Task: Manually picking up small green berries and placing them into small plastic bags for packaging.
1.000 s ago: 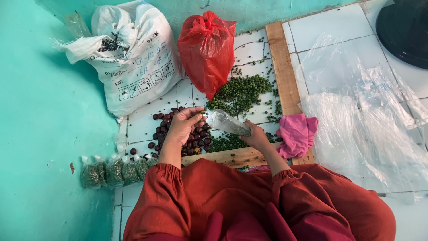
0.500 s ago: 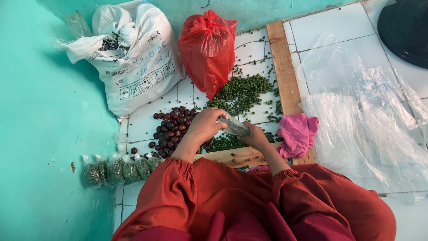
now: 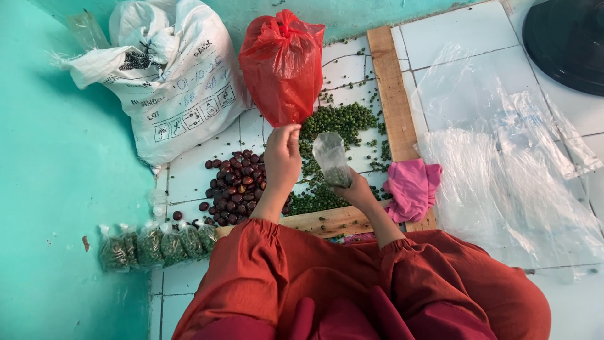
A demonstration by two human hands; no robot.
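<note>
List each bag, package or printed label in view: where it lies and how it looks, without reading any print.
White woven sack: top left, black printed marks.
Red plastic bag: top centre, knotted.
Small clear bag: in the right hand.
Filled small bags: row, lower left.
Clear plastic sheets: right.

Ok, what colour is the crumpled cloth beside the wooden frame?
Pink; the crumpled cloth shows clearly in the head view.

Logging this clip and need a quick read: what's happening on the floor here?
A person in red-orange sleeves sits on a tiled floor. The right hand holds a small clear bag upright, with a little green at its bottom. The left hand is raised beside the bag's mouth, fingers pinched. Below lie green peppercorns and dark red fruits. Filled small bags line the left wall.
</note>
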